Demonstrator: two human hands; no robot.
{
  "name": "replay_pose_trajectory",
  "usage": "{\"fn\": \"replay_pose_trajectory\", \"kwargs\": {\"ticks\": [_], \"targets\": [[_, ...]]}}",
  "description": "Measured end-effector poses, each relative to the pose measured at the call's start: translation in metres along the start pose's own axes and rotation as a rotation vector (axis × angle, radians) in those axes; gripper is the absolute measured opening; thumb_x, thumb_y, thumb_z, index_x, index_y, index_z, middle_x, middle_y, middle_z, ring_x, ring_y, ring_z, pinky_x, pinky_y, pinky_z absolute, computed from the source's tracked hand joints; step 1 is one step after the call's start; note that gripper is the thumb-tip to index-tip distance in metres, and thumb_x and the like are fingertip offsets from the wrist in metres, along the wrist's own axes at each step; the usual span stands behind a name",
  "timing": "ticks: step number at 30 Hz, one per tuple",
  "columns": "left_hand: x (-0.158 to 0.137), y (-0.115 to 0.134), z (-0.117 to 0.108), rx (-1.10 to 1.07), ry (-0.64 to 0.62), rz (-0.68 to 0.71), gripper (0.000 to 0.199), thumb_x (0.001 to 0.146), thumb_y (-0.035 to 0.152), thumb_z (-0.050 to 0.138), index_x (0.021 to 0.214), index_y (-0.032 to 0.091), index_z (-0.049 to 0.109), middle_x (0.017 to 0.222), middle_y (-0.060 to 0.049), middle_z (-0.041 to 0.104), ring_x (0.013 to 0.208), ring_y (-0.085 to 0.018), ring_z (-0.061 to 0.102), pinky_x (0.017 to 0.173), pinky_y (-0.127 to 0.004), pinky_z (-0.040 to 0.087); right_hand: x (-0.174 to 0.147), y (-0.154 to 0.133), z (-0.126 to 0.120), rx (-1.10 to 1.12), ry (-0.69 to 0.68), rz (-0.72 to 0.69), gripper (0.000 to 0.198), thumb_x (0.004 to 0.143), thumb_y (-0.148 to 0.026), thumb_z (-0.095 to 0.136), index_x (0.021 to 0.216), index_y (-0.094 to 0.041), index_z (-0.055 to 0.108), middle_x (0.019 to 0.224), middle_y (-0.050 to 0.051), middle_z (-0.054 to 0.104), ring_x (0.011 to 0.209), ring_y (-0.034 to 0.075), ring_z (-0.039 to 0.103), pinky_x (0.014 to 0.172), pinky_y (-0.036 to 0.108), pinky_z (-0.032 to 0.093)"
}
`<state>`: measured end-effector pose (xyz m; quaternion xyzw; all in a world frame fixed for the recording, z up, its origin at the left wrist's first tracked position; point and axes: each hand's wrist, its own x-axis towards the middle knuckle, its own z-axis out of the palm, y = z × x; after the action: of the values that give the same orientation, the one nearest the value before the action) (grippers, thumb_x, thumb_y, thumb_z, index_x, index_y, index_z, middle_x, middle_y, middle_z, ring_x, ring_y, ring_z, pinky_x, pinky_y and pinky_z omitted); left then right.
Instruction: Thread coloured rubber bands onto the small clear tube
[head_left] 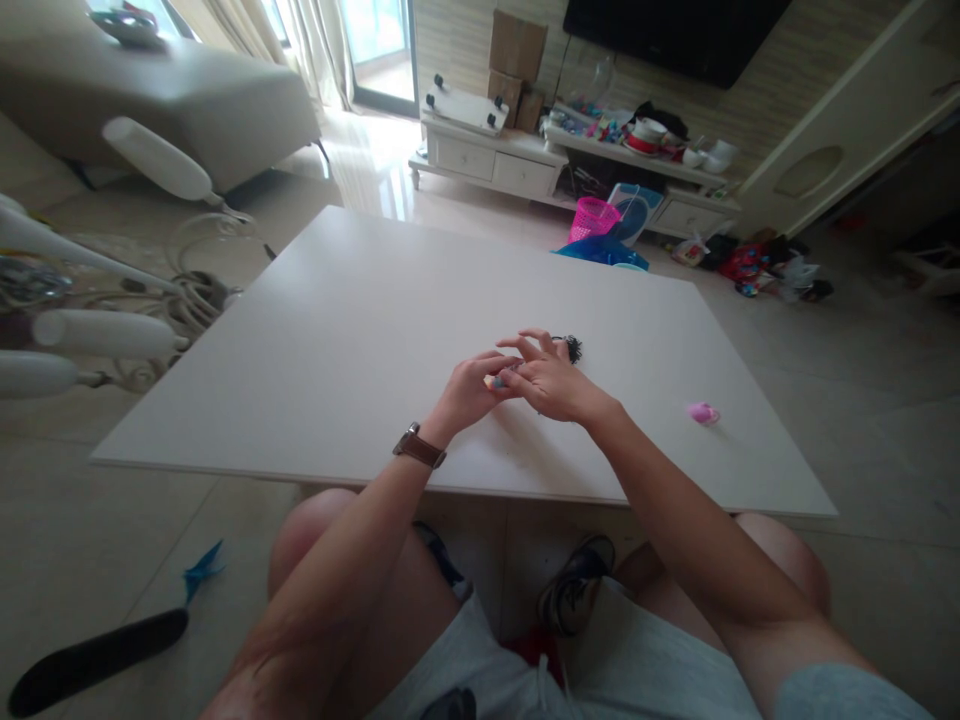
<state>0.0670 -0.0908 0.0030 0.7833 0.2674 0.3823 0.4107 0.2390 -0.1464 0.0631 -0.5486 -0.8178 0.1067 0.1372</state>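
Observation:
My left hand point(472, 388), with a brown-strapped watch at its wrist, pinches a small multicoloured object point(495, 382) above the white table. Its exact kind is too small and covered to make out. My right hand point(553, 385) closes in from the other side, thumb and fingertips at the same object while its other fingers are raised and bent. Just beyond the right hand's knuckles lies a black tufted bundle point(574, 348), partly covered by the fingers. Apart from both hands, a small pink item point(703, 413) rests on the right part of the table.
The white tabletop point(360, 310) spreads in front of my knees. Left of it stand a lamp-like fixture with white arms point(161, 160) and coiled cables. Behind the far edge are a pink basket point(592, 218), blue plastic point(604, 252) and a cluttered TV cabinet point(480, 160).

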Motion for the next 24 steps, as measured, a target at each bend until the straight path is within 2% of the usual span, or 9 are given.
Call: {"fn": "replay_pose_trajectory", "kwargs": {"ticks": [3,8,11,12,14,16,19,21,24], "targets": [[0.005,-0.001,0.001,-0.014,0.049,-0.011,0.029,0.078,0.023,0.080,0.107,0.023,0.078,0.099,-0.002,0.074,0.087,-0.015,0.067,0.081,-0.028,0.053,0.001,0.000,-0.009,-0.007,0.174,0.003,0.049,0.107,-0.041,0.038,0.089,-0.030,0.082,0.138,0.004,0.059,0.134,0.033,0.034,0.109,0.061,0.030],[0.008,-0.002,0.004,-0.117,0.098,-0.049,0.041,0.073,0.021,0.083,0.113,0.024,0.077,0.097,-0.002,0.074,0.088,-0.015,0.070,0.081,-0.028,0.058,0.002,-0.007,-0.020,0.031,0.391,-0.025,0.035,0.102,-0.031,0.050,0.080,-0.024,0.077,0.121,0.006,0.067,0.122,0.030,0.045,0.108,0.056,0.036],[0.006,-0.002,0.003,-0.160,0.108,-0.057,0.045,0.071,0.022,0.085,0.115,0.023,0.077,0.100,-0.002,0.074,0.089,-0.015,0.071,0.087,-0.029,0.060,-0.004,0.008,-0.026,0.079,0.574,0.093,0.026,0.098,-0.029,0.055,0.080,-0.022,0.071,0.104,0.007,0.070,0.105,0.026,0.057,0.096,0.046,0.047],[0.005,-0.003,0.002,-0.162,0.110,-0.054,0.046,0.071,0.022,0.085,0.116,0.023,0.077,0.101,-0.002,0.074,0.089,-0.015,0.071,0.088,-0.030,0.060,-0.009,0.018,-0.025,0.101,0.589,0.164,0.023,0.097,-0.029,0.056,0.080,-0.021,0.070,0.095,0.007,0.070,0.096,0.024,0.060,0.088,0.043,0.049],[0.004,-0.004,0.000,-0.157,0.121,-0.043,0.047,0.071,0.023,0.086,0.117,0.024,0.077,0.103,-0.003,0.074,0.091,-0.015,0.070,0.090,-0.031,0.060,-0.023,0.044,-0.018,0.133,0.472,0.298,0.017,0.093,-0.031,0.064,0.080,-0.021,0.069,0.079,0.004,0.068,0.077,0.021,0.062,0.075,0.037,0.050],[0.004,-0.005,-0.003,-0.149,0.137,-0.039,0.046,0.072,0.024,0.086,0.117,0.023,0.076,0.105,-0.003,0.074,0.092,-0.015,0.070,0.090,-0.031,0.060,-0.042,0.072,-0.001,0.131,0.234,0.353,0.018,0.078,-0.034,0.082,0.081,-0.019,0.071,0.080,0.005,0.072,0.075,0.022,0.064,0.073,0.037,0.050],[0.005,-0.005,-0.004,-0.138,0.145,-0.036,0.046,0.072,0.024,0.085,0.117,0.023,0.076,0.105,-0.004,0.074,0.093,-0.015,0.070,0.091,-0.032,0.060,-0.067,0.097,0.034,0.075,0.164,0.347,0.059,0.054,-0.035,0.098,0.104,-0.015,0.074,0.108,0.017,0.075,0.100,0.033,0.068,0.088,0.046,0.052],[0.005,-0.005,-0.004,-0.136,0.143,-0.032,0.046,0.072,0.024,0.085,0.117,0.023,0.076,0.105,-0.004,0.074,0.093,-0.015,0.070,0.091,-0.032,0.060,-0.076,0.098,0.054,0.057,0.181,0.344,0.066,0.055,-0.035,0.099,0.113,-0.013,0.074,0.118,0.022,0.072,0.113,0.038,0.064,0.097,0.050,0.048],[0.005,-0.004,-0.002,-0.133,0.141,-0.028,0.045,0.072,0.024,0.084,0.117,0.022,0.076,0.106,-0.004,0.074,0.094,-0.015,0.069,0.091,-0.031,0.060,-0.076,0.086,0.072,0.089,0.214,0.342,0.044,0.070,-0.026,0.091,0.110,-0.016,0.076,0.113,0.018,0.074,0.111,0.035,0.065,0.098,0.050,0.049]]}}
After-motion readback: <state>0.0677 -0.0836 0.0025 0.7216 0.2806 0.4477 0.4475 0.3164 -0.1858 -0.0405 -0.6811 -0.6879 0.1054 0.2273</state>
